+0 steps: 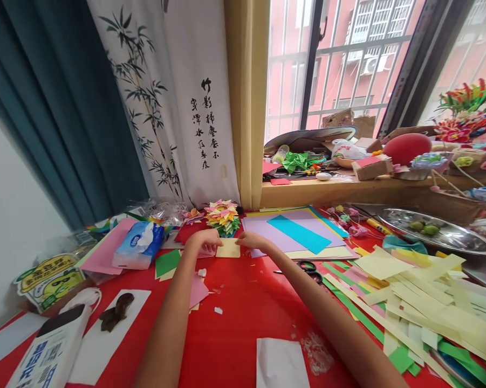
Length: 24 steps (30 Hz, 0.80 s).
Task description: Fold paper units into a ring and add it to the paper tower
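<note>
A small pale yellow paper rectangle (228, 248) is stretched between my two hands, just above the red table. My left hand (205, 241) pinches its left edge, and the fingers of my right hand (252, 241) close on its right edge. Right behind the paper stands a folded-paper flower piece (221, 216) with pink, yellow and green points. To the left of my left hand lie green paper (168, 263) and, nearer to me, pink paper pieces (198, 291). Black-handled scissors (309, 269) rest to the right, partly behind my right forearm.
Purple sheets (262, 231) with a blue strip (299, 233) lie at the back. Paper strips (424, 302) heap up on the right, near a metal tray (469, 237). A tissue pack (138, 245) sits on the left. White paper (282, 364) lies in front.
</note>
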{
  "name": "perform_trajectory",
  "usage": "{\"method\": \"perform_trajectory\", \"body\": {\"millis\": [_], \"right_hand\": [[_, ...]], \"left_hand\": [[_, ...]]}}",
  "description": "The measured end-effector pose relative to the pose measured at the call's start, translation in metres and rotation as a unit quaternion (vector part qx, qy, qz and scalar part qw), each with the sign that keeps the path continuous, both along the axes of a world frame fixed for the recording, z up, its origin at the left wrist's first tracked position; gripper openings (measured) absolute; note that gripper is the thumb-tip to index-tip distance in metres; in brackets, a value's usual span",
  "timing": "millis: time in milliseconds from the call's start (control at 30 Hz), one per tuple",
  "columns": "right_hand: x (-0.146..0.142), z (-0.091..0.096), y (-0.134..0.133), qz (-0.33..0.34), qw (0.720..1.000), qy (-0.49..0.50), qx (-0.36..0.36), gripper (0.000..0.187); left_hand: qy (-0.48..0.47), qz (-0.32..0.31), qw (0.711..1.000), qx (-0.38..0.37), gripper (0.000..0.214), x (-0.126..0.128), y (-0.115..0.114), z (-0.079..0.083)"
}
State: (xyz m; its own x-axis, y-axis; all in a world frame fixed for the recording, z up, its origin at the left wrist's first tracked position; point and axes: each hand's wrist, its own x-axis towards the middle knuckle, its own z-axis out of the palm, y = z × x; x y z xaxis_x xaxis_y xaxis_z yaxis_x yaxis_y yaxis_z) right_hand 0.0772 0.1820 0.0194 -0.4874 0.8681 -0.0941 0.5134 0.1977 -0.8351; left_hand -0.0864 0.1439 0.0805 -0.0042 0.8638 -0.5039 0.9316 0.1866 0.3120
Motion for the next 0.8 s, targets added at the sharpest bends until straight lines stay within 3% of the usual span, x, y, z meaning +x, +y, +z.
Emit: {"method": "perform_trajectory", "body": {"millis": [167,333,467,567,733,800], "right_hand": [[0.002,0.002,-0.004,-0.030,0.998,0.001,-0.061,0.006],[0.002,0.002,-0.008,-0.031,0.994,0.002,-0.101,0.028],[0.002,0.003,-0.012,-0.025,0.993,0.008,-0.112,0.032],[0.004,0.015,-0.017,-0.024,0.994,0.035,-0.098,0.027],[0.021,0.048,-0.032,-0.004,0.991,0.126,-0.048,0.009],[0.031,0.053,-0.045,-0.006,0.989,0.147,-0.027,0.008]], "left_hand": [[0.040,0.063,0.997,0.007,0.034,0.012,0.015,-0.018],[0.027,0.082,0.996,0.016,0.034,0.014,0.022,-0.027],[-0.019,0.058,0.998,0.010,0.034,0.019,0.016,-0.030],[-0.046,0.036,0.998,0.028,0.034,0.019,0.004,-0.015],[-0.100,-0.009,0.990,0.096,0.030,0.010,-0.021,0.036],[-0.145,-0.025,0.980,0.137,0.018,0.013,-0.031,0.045]]}}
